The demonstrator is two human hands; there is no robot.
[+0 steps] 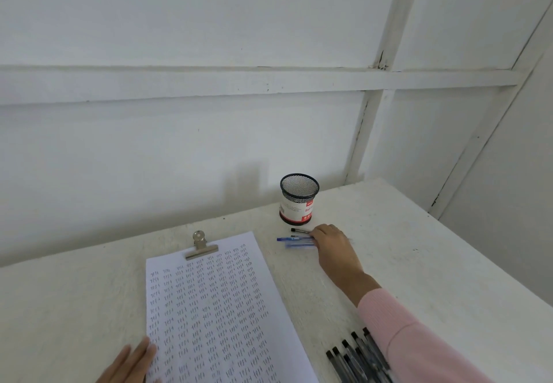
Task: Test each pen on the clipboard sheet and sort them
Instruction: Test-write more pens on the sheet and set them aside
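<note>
Several pens (294,239) - blue plus one black - lie right of the sheet (209,307), just near of mesh cup (299,200) | right hand (333,246) covers their right ends, cannot tell if it holds any | left hand (131,361) flat, fingers straight, on sheet's near-left edge | black pens (356,361) near right, by pink sleeve (413,337) | metal clip (200,246) at sheet's far end

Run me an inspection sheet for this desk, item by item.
Surface: white table, scuffed.
Job's things: sheet full of test marks, under a clip; mesh cup upright; pens, blue and black, in front of the cup; black pens by the right sleeve.
Clutter: nothing seen.
Hands: left hand flat on the sheet's edge; right hand on the pens near the cup, grip unclear.
Cables: nothing seen.
Surroundings: white panelled wall.
</note>
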